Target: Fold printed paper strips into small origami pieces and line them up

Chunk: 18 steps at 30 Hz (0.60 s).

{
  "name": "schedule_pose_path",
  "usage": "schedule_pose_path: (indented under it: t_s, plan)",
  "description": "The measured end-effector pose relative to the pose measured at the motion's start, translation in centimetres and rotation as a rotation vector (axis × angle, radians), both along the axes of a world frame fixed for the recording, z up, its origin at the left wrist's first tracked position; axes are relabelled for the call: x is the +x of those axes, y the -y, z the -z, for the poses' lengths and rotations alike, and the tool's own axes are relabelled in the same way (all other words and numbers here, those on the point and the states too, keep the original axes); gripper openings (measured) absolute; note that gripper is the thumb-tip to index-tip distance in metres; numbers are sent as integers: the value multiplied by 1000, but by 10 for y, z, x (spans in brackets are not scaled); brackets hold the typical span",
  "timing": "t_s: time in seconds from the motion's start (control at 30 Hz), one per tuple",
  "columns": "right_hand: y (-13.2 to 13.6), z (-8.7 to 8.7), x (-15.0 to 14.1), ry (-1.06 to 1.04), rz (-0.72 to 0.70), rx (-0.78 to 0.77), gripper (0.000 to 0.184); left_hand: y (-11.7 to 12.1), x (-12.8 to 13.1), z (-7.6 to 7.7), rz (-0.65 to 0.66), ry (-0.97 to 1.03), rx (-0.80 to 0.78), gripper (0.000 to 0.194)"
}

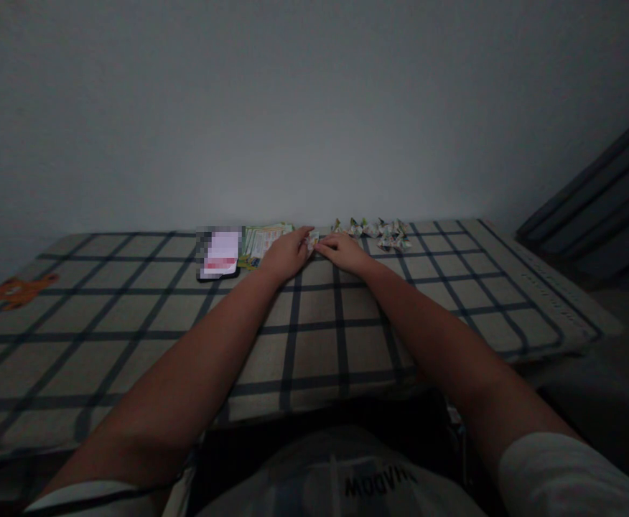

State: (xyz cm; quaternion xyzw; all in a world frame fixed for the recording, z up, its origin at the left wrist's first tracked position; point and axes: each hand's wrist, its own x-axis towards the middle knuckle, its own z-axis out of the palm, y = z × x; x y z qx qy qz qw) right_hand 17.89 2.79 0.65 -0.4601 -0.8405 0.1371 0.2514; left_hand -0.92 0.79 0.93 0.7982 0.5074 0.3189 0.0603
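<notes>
Near the far side of the table, my left hand (289,255) and my right hand (350,254) meet over a small piece of printed paper (313,238). The thumb and fingers of my right hand pinch its near edge. My left hand grips it from the other side, partly covering it. Just left of my left hand lies a stack of green and white printed sheets (266,240). Several folded paper pieces (393,231), pointed in shape and printed in colour, sit in a cluster beyond and right of my right hand.
A phone (220,253) with a lit, partly blurred screen lies left of the sheets. An orange flat item (16,290) rests at the table's left. A checked cloth (314,352) covers the table, which stands against a pale wall (314,108). Dark drapery (599,179) hangs at the right.
</notes>
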Motion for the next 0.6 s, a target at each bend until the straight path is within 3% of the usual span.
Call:
schedule_pose_path:
  t_s: [0.37,0.6]
  plan:
    - [2,1,-1,17,30,69,22,0,0,2,64,55,-13,47]
    - [-1,1,1,-44,41,11,14,2,0,3,121,128,20,44]
